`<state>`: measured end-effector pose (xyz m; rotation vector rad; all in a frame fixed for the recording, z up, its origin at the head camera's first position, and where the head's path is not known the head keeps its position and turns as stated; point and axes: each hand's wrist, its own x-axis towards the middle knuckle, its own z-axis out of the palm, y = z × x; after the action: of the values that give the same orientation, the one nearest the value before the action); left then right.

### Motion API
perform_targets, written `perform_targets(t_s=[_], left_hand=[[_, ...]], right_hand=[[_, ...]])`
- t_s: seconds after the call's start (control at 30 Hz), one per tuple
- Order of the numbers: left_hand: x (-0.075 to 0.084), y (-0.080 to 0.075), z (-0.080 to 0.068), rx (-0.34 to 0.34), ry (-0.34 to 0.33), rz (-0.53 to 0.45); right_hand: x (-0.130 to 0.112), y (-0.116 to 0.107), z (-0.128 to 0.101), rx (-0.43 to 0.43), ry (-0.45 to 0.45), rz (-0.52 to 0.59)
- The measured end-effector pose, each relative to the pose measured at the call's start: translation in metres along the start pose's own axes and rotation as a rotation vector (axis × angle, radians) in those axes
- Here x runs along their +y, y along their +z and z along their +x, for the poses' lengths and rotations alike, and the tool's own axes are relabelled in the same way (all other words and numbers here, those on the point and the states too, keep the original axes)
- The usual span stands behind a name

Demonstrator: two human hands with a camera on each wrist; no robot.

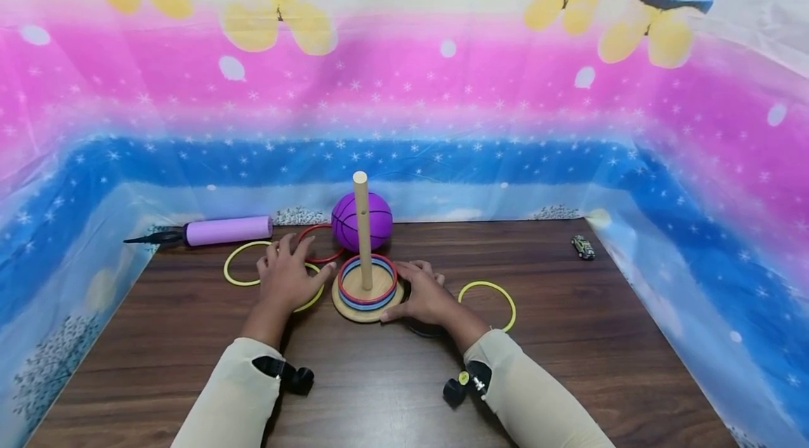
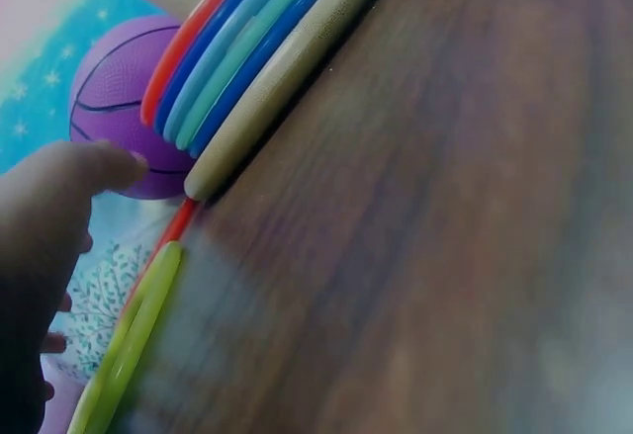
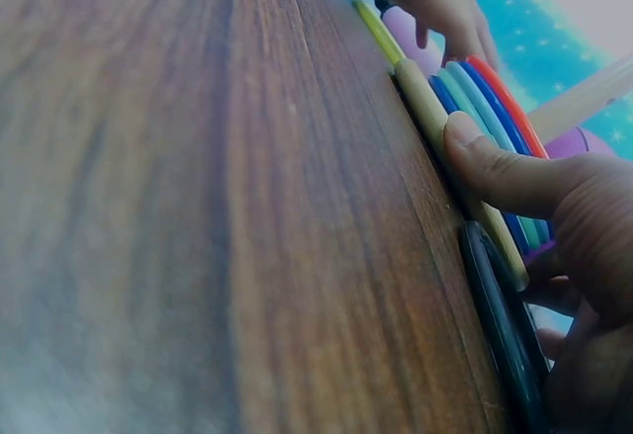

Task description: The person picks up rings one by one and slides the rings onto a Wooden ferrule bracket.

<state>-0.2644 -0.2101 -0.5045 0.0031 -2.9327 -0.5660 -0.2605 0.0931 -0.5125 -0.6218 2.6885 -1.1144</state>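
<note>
- Here our left hand (image 1: pixel 287 278) lies flat and spread on the surface (image 1: pixel 379 378), fingers straight, resting over a yellow ring (image 1: pixel 235 258) and holding nothing.
- Our right hand (image 1: pixel 425 297) rests against the base (image 1: pixel 354 311) of the peg stand, thumb pressed to its wooden edge; its fingers lie over a black ring (image 3: pixel 499 325), and we cannot tell whether they curl round it.
- The stand sits mid-surface, its peg (image 1: pixel 362 223) upright, with red and blue rings (image 1: pixel 368 279) stacked on the base.
- We judge the rings light, stiff, thin plastic, smooth enough to slip; pinching the rim should serve. The stand looks rigid but could tip if taken by the peg.
- Behind stand a purple ball (image 1: pixel 354 220), a red ring (image 1: pixel 316 241) and a pump (image 1: pixel 221 230); another yellow ring (image 1: pixel 493 300) lies just right of the right hand.
</note>
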Motion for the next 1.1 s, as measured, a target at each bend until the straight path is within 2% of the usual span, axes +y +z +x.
perform_targets(t_s=[0.17, 0.53, 0.77, 1.1], left_hand=[[0.0, 0.002, 0.006, -0.048, -0.022, 0.018], [-0.003, 0.01, 0.02, -0.078, -0.044, 0.014], [-0.001, 0.014, 0.025, -0.09, -0.047, 0.019], [-0.003, 0.018, 0.029, -0.14, -0.064, 0.035]], right_hand=[[0.0, 0.001, 0.0, 0.003, 0.006, 0.005], [0.002, 0.002, 0.001, -0.001, 0.011, -0.023], [0.003, 0.001, 0.002, 0.01, 0.0, -0.026], [0.002, 0.002, 0.0, 0.006, -0.012, -0.01]])
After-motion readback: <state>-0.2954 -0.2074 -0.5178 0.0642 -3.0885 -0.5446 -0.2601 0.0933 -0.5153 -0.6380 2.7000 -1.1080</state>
